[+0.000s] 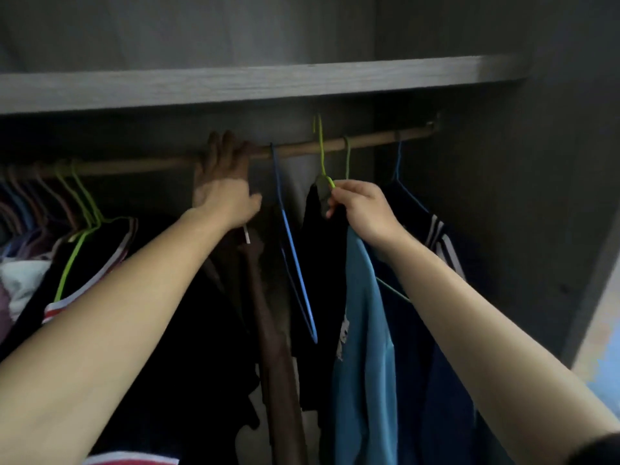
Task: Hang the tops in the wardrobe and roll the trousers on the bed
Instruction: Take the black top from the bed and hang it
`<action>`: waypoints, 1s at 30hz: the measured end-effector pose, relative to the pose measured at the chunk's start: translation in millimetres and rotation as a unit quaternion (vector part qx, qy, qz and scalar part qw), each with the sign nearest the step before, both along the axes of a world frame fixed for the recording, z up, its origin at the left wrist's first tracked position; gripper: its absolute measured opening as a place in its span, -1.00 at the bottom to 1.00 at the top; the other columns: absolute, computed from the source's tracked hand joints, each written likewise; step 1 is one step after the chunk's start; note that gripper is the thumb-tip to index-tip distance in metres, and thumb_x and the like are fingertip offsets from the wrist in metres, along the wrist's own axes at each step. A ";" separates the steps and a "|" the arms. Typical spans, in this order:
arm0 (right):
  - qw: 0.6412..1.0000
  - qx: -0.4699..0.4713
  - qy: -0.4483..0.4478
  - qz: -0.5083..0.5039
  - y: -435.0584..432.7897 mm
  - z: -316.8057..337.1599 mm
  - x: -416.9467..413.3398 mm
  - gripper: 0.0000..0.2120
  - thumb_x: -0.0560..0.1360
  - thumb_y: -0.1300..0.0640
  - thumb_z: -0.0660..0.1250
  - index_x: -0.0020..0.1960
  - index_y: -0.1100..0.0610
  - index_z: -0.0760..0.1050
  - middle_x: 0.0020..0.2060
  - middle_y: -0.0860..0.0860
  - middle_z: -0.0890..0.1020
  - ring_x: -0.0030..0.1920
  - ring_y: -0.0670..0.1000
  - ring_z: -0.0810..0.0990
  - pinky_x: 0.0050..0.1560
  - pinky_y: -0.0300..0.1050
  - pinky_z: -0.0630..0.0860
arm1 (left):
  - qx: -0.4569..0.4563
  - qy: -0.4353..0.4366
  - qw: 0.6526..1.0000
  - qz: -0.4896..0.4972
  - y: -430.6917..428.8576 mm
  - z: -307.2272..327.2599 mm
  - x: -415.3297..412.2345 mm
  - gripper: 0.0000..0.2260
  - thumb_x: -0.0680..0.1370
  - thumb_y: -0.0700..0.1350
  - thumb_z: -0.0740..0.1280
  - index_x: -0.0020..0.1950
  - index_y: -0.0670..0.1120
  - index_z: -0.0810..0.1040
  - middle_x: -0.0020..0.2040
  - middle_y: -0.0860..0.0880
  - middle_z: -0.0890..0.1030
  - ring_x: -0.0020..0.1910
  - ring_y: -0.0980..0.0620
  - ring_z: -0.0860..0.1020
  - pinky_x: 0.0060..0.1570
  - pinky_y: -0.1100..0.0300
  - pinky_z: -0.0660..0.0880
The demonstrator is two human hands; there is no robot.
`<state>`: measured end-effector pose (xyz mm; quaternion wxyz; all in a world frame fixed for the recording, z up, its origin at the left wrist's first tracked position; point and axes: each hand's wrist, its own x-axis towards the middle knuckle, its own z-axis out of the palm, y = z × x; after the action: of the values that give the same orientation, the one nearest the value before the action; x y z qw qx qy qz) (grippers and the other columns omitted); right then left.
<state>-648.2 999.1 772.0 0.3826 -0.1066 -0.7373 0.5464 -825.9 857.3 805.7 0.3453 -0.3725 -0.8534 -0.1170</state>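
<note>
- Black top [323, 270] hangs from a green hanger [321, 156]. Its long axis runs straight down and its edge is turned toward me.
- The hanger's hook points up. The top of the hook stands above the rail [375, 139] and its open end faces left. I cannot tell whether it has caught the rail.
- Right hand [364, 213] pinches the hanger's neck between thumb and fingertips, just right of the top's collar. The top drops away below and left of this hand.
- Left hand [224, 193] is up at the rail, well left of the top, with the fingers hooked over the wood.
- An empty blue hanger [295, 256] hangs on the rail between my hands.
- A light blue top [362, 347] hangs just right of the black one, under my right wrist. A navy top [436, 364] hangs beyond it.
- Dark clothes [201, 330] crowd the rail to the left, below my left arm.
- A grey shelf [235, 85] runs above the rail.
</note>
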 end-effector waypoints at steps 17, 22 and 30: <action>0.974 0.166 -0.103 -0.116 7.3 -90.4 -9.2 -0.62 0.67 0.04 0.18 0.46 0.10 0.41 0.24 0.01 0.57 0.25 -0.06 0.51 0.29 -0.13 0.41 | 0.059 -0.019 0.998 -0.010 5.2 -17.9 -8.2 -0.20 0.42 0.05 0.43 0.57 -0.03 0.14 0.61 -0.09 0.02 0.58 -0.13 -0.02 0.48 -0.13 0.13; 0.963 0.223 -0.091 -0.122 -28.2 -130.9 41.4 -0.43 0.67 0.15 0.17 0.61 0.03 0.05 0.44 0.00 0.38 0.40 -0.03 0.39 0.31 -0.27 0.31 | 0.121 -0.050 0.991 -0.019 -25.0 -43.1 32.8 -0.39 0.50 0.12 0.30 0.49 -0.09 0.30 0.54 -0.15 0.24 0.48 -0.25 0.20 0.36 -0.19 0.33; 0.898 0.307 -0.110 -0.295 -94.4 -194.0 108.5 -0.43 0.66 0.04 0.18 0.60 0.12 0.08 0.52 0.10 0.29 0.49 0.08 0.29 0.39 0.02 0.40 | 0.140 -0.042 0.985 -0.092 -105.6 -202.6 144.6 -0.45 0.58 0.08 0.21 0.54 -0.06 0.26 0.59 -0.12 0.14 0.56 -0.17 0.11 0.40 -0.19 0.27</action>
<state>-539.7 904.7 578.0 0.4561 -0.2557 -0.8409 0.1395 -681.3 751.6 603.1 0.3453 -0.3923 -0.8045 -0.2821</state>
